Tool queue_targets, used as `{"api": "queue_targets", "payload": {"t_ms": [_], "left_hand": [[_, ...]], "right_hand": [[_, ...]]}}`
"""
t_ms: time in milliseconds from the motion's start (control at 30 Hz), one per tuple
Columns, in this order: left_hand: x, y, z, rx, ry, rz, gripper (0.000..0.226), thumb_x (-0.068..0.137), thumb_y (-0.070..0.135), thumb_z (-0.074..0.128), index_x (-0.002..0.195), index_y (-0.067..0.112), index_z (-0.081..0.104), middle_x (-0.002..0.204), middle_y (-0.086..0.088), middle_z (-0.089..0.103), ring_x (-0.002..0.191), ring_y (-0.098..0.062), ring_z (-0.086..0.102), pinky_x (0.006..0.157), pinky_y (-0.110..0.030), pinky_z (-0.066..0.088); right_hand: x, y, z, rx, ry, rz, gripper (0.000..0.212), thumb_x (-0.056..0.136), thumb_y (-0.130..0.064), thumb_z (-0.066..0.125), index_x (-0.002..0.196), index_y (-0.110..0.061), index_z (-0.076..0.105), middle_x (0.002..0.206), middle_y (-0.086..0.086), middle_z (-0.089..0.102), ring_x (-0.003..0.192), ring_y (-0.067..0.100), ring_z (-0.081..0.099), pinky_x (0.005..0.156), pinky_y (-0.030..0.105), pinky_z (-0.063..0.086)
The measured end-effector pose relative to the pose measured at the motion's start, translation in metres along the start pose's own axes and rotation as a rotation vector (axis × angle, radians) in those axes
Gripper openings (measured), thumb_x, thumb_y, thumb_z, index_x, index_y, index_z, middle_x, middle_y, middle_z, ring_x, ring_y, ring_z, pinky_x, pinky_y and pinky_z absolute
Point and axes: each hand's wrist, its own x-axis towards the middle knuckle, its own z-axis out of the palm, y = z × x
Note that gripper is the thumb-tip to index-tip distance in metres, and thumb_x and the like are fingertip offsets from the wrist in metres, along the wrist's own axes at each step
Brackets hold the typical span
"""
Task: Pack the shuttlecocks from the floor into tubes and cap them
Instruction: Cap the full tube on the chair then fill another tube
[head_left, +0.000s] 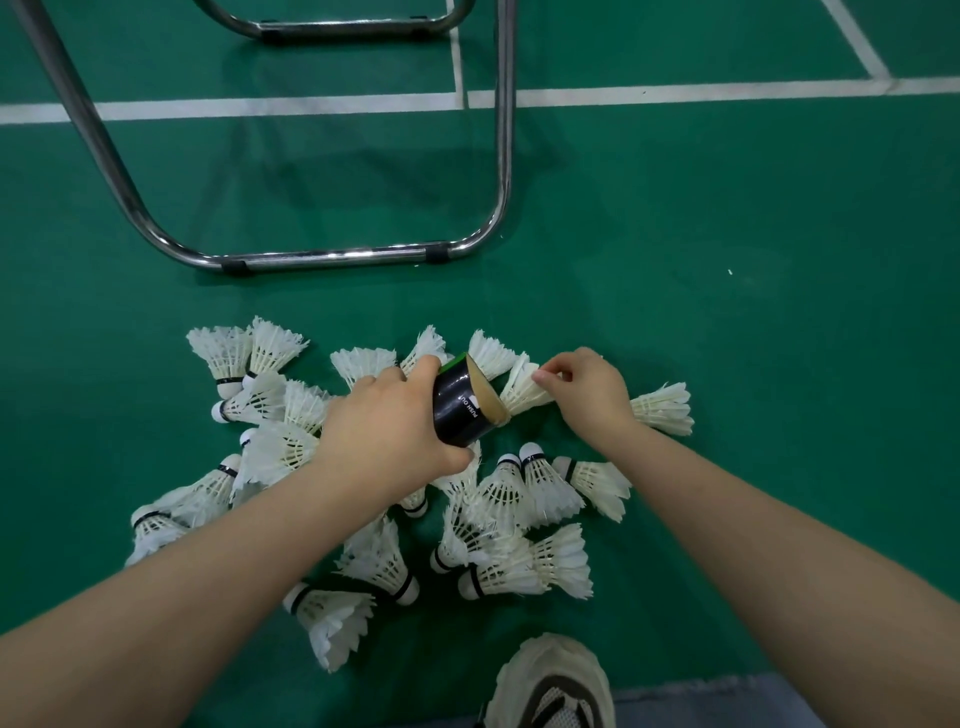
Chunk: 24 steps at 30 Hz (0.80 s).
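Loading step, frame centre: left grip clamped on tube, right grip pinching shuttlecock; next, feed cork-first into mouth.

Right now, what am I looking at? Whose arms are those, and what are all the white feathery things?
The picture comes from a camera worn on a person's head, looking down, so the arms are that person's own. The white feathery things are shuttlecocks, the birdies hit in badminton, scattered on a green court floor. The left hand has its grip around a black tube with its open end facing right. The right hand pinches one shuttlecock at that opening, feeding it in. Behind stands a shiny metal frame, and a shoe shows at the bottom.
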Motion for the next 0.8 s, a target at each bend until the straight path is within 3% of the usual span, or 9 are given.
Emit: {"api": "queue_targets", "payload": {"t_ms": [167, 267, 367, 433, 533, 600, 667, 733, 800], "left_hand": [[0.001, -0.001, 0.001, 0.007, 0.001, -0.008, 0.066, 0.066, 0.063, 0.065, 0.113, 0.029, 0.034, 0.09, 0.003, 0.048, 0.084, -0.019, 0.049, 0.075, -0.036, 0.05], [0.001, -0.002, 0.002, 0.004, -0.006, -0.017, 0.066, 0.065, 0.063, 0.065, 0.112, 0.029, 0.034, 0.09, 0.003, 0.048, 0.085, -0.02, 0.049, 0.077, -0.037, 0.05], [0.001, 0.001, 0.002, 0.001, -0.003, -0.007, 0.066, 0.065, 0.062, 0.065, 0.113, 0.028, 0.035, 0.09, 0.002, 0.049, 0.085, -0.02, 0.05, 0.077, -0.037, 0.05], [-0.001, 0.005, 0.002, -0.012, 0.003, 0.009, 0.068, 0.065, 0.061, 0.065, 0.116, 0.028, 0.035, 0.093, 0.001, 0.05, 0.087, -0.02, 0.051, 0.078, -0.037, 0.05], [-0.003, 0.012, 0.001, -0.032, 0.008, 0.019, 0.07, 0.064, 0.061, 0.065, 0.117, 0.028, 0.034, 0.096, 0.001, 0.052, 0.089, -0.021, 0.052, 0.079, -0.038, 0.051], [-0.003, 0.014, -0.001, -0.044, 0.01, 0.015, 0.069, 0.063, 0.061, 0.065, 0.115, 0.028, 0.034, 0.096, 0.001, 0.052, 0.088, -0.021, 0.052, 0.078, -0.038, 0.051], [-0.005, 0.014, -0.001, -0.048, 0.004, 0.023, 0.07, 0.063, 0.061, 0.065, 0.116, 0.029, 0.034, 0.094, 0.002, 0.051, 0.088, -0.02, 0.052, 0.078, -0.037, 0.051], [-0.009, 0.015, 0.001, -0.036, -0.008, 0.047, 0.067, 0.064, 0.06, 0.064, 0.115, 0.029, 0.034, 0.091, 0.004, 0.048, 0.087, -0.018, 0.05, 0.079, -0.036, 0.049], [-0.014, 0.016, 0.002, -0.02, -0.012, 0.065, 0.063, 0.067, 0.06, 0.063, 0.114, 0.029, 0.034, 0.09, 0.005, 0.045, 0.087, -0.017, 0.046, 0.078, -0.033, 0.046]], "right_hand": [[-0.016, -0.006, -0.017, 0.38, 0.074, 0.092, 0.012, 0.093, -0.028, 0.054, 0.09, -0.02, 0.062, 0.099, 0.0, 0.058, 0.083, 0.013, 0.055, 0.073, 0.028, 0.047], [-0.033, -0.011, -0.035, 0.623, 0.161, 0.08, 0.015, 0.093, -0.024, 0.054, 0.08, -0.025, 0.061, 0.09, -0.004, 0.058, 0.073, 0.002, 0.05, 0.07, 0.023, 0.042], [-0.05, -0.022, -0.045, 0.673, 0.163, -0.003, 0.018, 0.092, -0.023, 0.055, 0.076, -0.029, 0.062, 0.088, -0.007, 0.058, 0.074, 0.001, 0.051, 0.068, 0.018, 0.039], [-0.058, -0.03, -0.043, 0.637, 0.074, -0.067, 0.019, 0.092, -0.021, 0.055, 0.077, -0.029, 0.063, 0.087, -0.01, 0.06, 0.078, -0.001, 0.054, 0.07, 0.015, 0.041], [-0.067, -0.038, -0.04, 0.618, -0.161, -0.146, 0.021, 0.094, -0.021, 0.051, 0.08, -0.027, 0.066, 0.077, -0.016, 0.064, 0.07, -0.012, 0.056, 0.065, 0.005, 0.041], [-0.068, -0.037, -0.039, 0.666, -0.355, -0.161, 0.021, 0.091, -0.039, 0.049, 0.084, -0.032, 0.068, 0.08, -0.023, 0.068, 0.078, -0.016, 0.058, 0.077, 0.005, 0.042], [-0.067, -0.034, -0.041, 0.641, -0.531, -0.168, 0.027, 0.081, -0.06, 0.052, 0.088, -0.039, 0.068, 0.091, -0.023, 0.07, 0.093, -0.01, 0.06, 0.094, 0.019, 0.04], [-0.063, -0.033, -0.041, 0.554, -0.662, -0.171, 0.035, 0.075, -0.054, 0.056, 0.097, -0.031, 0.07, 0.103, -0.01, 0.071, 0.1, 0.002, 0.061, 0.096, 0.028, 0.039], [-0.06, -0.035, -0.04, 0.521, -0.748, -0.179, 0.04, 0.072, -0.036, 0.06, 0.105, -0.015, 0.068, 0.105, 0.003, 0.069, 0.098, 0.009, 0.062, 0.094, 0.027, 0.042]]}}
